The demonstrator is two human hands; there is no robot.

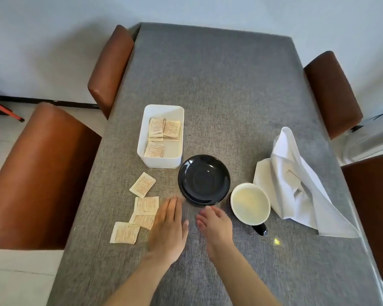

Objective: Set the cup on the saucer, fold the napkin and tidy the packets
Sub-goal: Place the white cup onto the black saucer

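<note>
A black saucer (pixel 204 180) lies bare in the middle of the grey table. To its right stands a cup (pixel 250 203) with a cream inside and a black handle pointing toward me. A crumpled white napkin (pixel 294 184) lies right of the cup. Several beige packets (pixel 143 208) lie loose left of the saucer, and more packets sit in a white box (pixel 161 111) behind them. My left hand (pixel 168 228) lies flat with straight fingers beside the loose packets. My right hand (pixel 216 228) hovers with relaxed fingers in front of the saucer, holding nothing.
The grey cloth-covered table (pixel 219 85) stretches away from me. Brown chairs stand on both sides: two on the left (pixel 42 173), two on the right (pixel 332 91). The napkin's corner reaches the table's right edge.
</note>
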